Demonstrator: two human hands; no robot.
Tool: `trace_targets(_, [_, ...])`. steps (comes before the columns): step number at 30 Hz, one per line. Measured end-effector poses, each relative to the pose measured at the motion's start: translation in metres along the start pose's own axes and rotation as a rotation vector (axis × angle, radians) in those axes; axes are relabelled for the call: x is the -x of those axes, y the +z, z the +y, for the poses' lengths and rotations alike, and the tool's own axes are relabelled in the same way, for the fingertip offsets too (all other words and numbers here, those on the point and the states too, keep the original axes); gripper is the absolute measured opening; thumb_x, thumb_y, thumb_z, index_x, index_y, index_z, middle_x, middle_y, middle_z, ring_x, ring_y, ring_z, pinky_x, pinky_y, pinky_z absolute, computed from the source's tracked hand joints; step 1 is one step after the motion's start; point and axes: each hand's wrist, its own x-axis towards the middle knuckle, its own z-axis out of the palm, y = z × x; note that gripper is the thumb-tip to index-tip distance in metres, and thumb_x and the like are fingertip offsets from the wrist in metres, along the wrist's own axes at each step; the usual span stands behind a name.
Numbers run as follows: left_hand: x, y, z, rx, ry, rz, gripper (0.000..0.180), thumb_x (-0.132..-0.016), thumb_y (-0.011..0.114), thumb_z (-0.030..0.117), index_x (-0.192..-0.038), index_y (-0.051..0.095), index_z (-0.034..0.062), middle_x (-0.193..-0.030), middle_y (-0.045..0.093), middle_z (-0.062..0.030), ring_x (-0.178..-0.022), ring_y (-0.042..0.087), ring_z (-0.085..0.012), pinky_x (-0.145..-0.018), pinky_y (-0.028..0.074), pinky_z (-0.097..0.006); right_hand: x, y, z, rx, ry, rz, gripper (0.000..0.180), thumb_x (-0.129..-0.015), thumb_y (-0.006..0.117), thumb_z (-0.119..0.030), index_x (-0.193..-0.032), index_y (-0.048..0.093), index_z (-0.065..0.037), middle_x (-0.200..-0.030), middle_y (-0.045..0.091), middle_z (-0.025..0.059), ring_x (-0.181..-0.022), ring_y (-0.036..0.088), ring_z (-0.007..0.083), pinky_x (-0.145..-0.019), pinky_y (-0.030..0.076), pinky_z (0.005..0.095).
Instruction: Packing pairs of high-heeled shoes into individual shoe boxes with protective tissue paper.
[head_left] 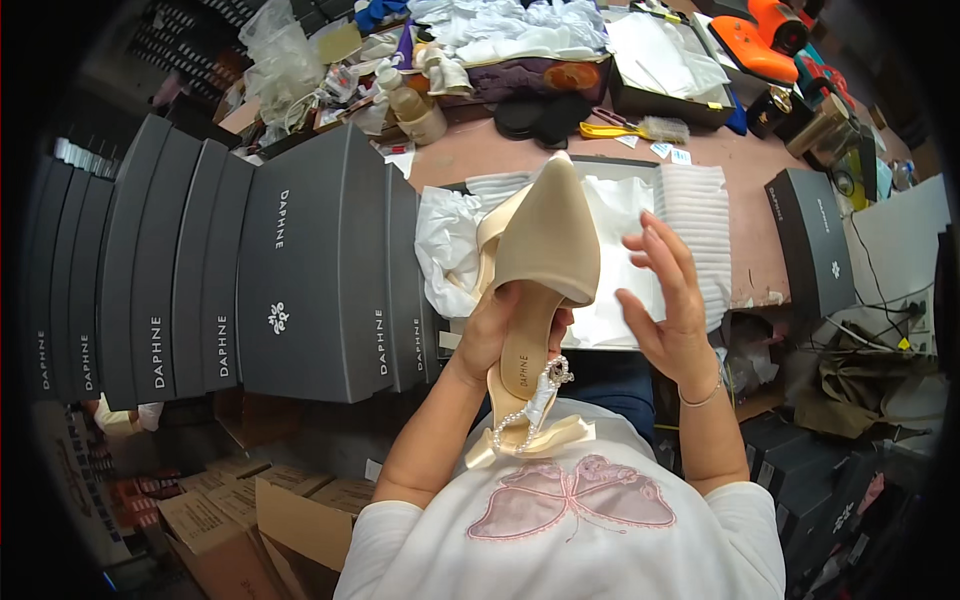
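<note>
My left hand (490, 332) is closed around the middle of a cream pointed-toe shoe (550, 235), its toe pointing away from me. A strand of pearls (518, 425) and a cream bow hang at the shoe's heel end, near my shirt. Fingers apart and holding nothing, my right hand (668, 300) is raised just right of the shoe. Behind them lies an open shoebox (640, 172) lined with white tissue paper (612, 215). A second cream shoe (490, 245) rests at its left side, partly hidden by the held one and by crumpled tissue (445, 235).
Dark grey shoeboxes (300, 270) stand in a row on the left. Another grey shoebox (815, 240) is at the right table edge. Across the back are a glue bottle (412, 110), a brush (660, 130), black pads (543, 118) and an orange tool (755, 50). Cardboard cartons (225, 520) sit low at left.
</note>
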Motion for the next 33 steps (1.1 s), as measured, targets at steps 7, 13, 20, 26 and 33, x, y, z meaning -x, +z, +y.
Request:
trace_targets(7, [-0.025,0.022,-0.037,0.261,-0.154,0.268,0.045,-0.1,0.039,0.031,-0.134,0.044,0.002,-0.127,0.055,-0.0119,-0.112,0.056,-0.0205,-0.097,0.045,-0.033,0.029,0.032,0.006,0.395,-0.212,-0.129,0.044,-0.078,0.063,-0.011,-0.119,0.065,-0.025,-0.142,0.041,0.0126,-0.134,0.034,0.0391,-0.109,0.03,0.0555])
trace_targets(13, [-0.038,-0.015,-0.007,-1.081,0.197,0.289,0.043,-0.099,0.046,0.032,-0.127,0.052,0.0008,-0.118,0.06,-0.0139,-0.113,0.055,-0.0247,-0.099,0.04,-0.036,0.027,0.007,0.055,0.262,-0.171,-0.125,0.035,-0.08,0.06,-0.016,-0.114,0.068,-0.016,-0.126,0.056,0.0117,-0.123,0.049,0.0363,-0.107,0.031,0.0527])
trace_targets(20, [-0.018,-0.127,-0.017,-1.77,-0.216,0.606,0.048,-0.088,0.056,0.018,-0.131,0.045,0.0008,-0.09,0.065,-0.024,-0.081,0.063,-0.0401,-0.076,0.049,-0.046,0.054,0.06,0.127,0.429,0.038,-0.642,0.03,-0.085,0.052,-0.01,-0.114,0.061,-0.012,-0.119,0.055,0.0086,-0.13,0.041,0.0287,-0.106,0.028,0.0608])
trace_targets(26, [-0.032,-0.086,0.017,-0.703,-0.323,0.468,0.054,-0.091,0.044,0.006,-0.144,0.037,0.0112,-0.089,0.067,-0.0114,-0.075,0.064,-0.0149,-0.067,0.051,-0.028,0.06,0.058,0.143,0.329,0.139,-0.656,0.028,-0.086,0.053,-0.012,-0.113,0.061,-0.013,-0.123,0.054,0.0036,-0.132,0.04,0.0245,-0.107,0.026,0.0607])
trace_targets(33, [-0.025,-0.102,-0.037,-1.953,0.499,0.296,0.049,-0.072,0.066,0.001,-0.119,0.064,0.0135,-0.123,0.055,-0.0228,-0.119,0.046,-0.0432,-0.101,0.039,-0.046,0.055,0.059,0.141,0.28,0.154,-0.646,0.033,-0.086,0.056,-0.016,-0.119,0.06,-0.014,-0.123,0.057,0.0042,-0.131,0.042,0.0252,-0.108,0.022,0.0606])
